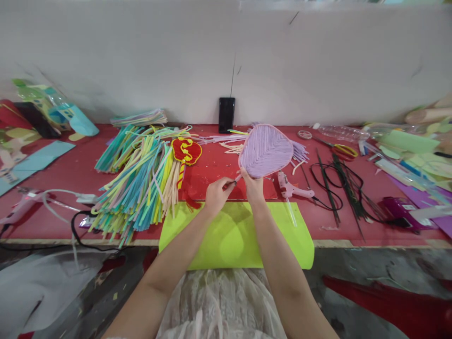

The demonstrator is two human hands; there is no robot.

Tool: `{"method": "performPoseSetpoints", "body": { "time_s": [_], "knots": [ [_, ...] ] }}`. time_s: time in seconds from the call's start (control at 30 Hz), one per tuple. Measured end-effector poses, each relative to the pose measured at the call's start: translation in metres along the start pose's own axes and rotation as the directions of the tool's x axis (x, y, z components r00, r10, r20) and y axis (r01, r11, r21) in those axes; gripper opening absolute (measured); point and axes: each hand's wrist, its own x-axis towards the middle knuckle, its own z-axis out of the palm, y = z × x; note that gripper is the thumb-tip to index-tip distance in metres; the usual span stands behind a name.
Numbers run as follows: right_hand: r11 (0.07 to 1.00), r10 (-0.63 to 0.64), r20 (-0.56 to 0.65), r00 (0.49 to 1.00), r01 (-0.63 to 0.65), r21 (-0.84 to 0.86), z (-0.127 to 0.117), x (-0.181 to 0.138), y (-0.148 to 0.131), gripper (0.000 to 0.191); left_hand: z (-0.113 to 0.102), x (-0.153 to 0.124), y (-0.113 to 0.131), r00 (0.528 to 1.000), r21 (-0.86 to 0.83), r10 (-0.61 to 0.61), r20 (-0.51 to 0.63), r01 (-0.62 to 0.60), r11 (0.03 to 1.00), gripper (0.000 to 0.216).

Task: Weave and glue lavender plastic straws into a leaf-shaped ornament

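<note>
A lilac leaf-shaped fan (266, 150) made of fuzzy pipe cleaners, with a pink rim, is held up over the table. My right hand (253, 186) is closed around its lower edge, near where the handle starts. My left hand (218, 194) pinches the end of the short pinkish handle (238, 178), which points down to the left. The fingertips hide part of that handle. Beneath my hands lies a bright yellow-green sheet (226, 235), partly over a red board (212, 174). Loose lilac pipe cleaners (300, 150) lie behind the fan.
Left are a heap of coloured pipe cleaners (130, 183) and a red-and-yellow fan (187, 151). A phone (226, 115) leans on the wall. To the right lie a glue gun (293, 189) with its cord, scissors (344, 150), dark green stems (348, 183) and a plastic bottle (341, 133).
</note>
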Motion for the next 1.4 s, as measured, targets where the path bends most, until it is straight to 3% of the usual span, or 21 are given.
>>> {"method": "performPoseSetpoints", "body": {
  "time_s": [0.27,0.53,0.8,1.03,1.23,1.4],
  "knots": [
    [0.997,-0.013,0.012,1.000,0.014,-0.073,0.002,-0.003,-0.009,0.026,-0.002,0.003,0.001,0.998,-0.021,0.067,-0.001,-0.067,0.998,0.004],
    [0.992,-0.030,0.013,0.999,0.032,-0.121,0.002,-0.003,-0.015,0.031,-0.001,0.005,0.001,0.998,-0.144,0.007,0.057,0.001,0.990,0.006],
    [0.995,0.001,0.002,1.000,-0.001,-0.096,0.004,-0.001,-0.014,0.030,-0.003,0.010,-0.001,0.983,-0.276,-0.123,0.134,0.156,0.948,0.003],
    [0.991,-0.020,0.012,1.000,0.021,-0.135,0.005,-0.003,-0.018,0.027,-0.003,0.015,-0.007,0.931,-0.450,-0.270,0.247,0.357,0.819,0.012],
    [0.987,-0.035,0.032,0.999,0.040,-0.155,0.005,-0.004,-0.017,0.023,-0.002,0.009,-0.012,0.851,-0.598,-0.419,0.316,0.521,0.609,0.029],
    [0.983,-0.071,0.028,0.997,0.074,-0.168,0.003,-0.003,-0.010,0.025,-0.001,0.008,-0.014,0.820,-0.642,-0.461,0.340,0.561,0.523,0.033]
  ]
}}
